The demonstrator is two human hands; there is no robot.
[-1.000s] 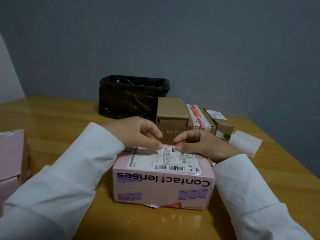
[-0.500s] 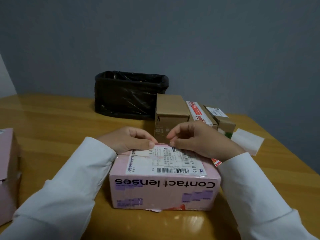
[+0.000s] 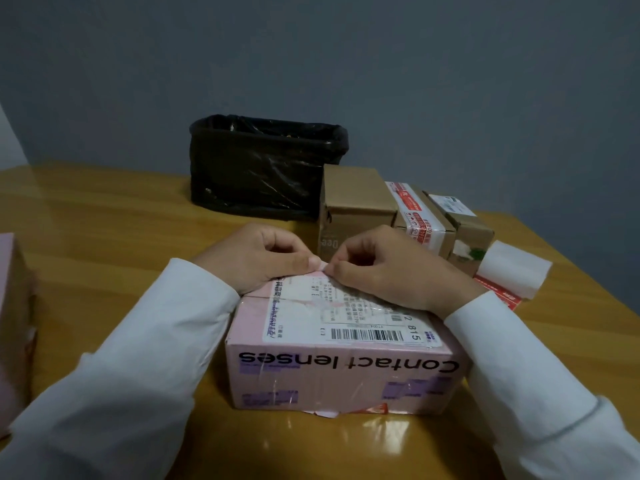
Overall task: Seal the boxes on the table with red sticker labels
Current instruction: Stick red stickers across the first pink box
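Note:
A pink box [image 3: 332,375] printed "Contact lenses" lies in front of me on the wooden table [image 3: 104,220], with a white shipping label [image 3: 346,323] on its top. My left hand [image 3: 259,258] and my right hand [image 3: 388,271] meet at the box's far top edge. Their fingers are curled, and both pinch a small pale strip [image 3: 320,265] between thumb and fingertips. What the strip is printed with I cannot tell. A red sticker sheet [image 3: 498,294] lies to the right, behind my right wrist. A bit of red shows under the box's near bottom edge [image 3: 377,408].
A black bag-lined bin [image 3: 266,168] stands at the back. Right of it sit a plain brown box [image 3: 353,202], a box with red and white tape [image 3: 419,216] and a brown box with a white label [image 3: 460,220]. White paper [image 3: 512,268] lies right; another pink box [image 3: 14,306] left.
My hands have drawn together at the middle of the box's far edge, and their fingertips now meet on the pale strip. The view has shifted slightly.

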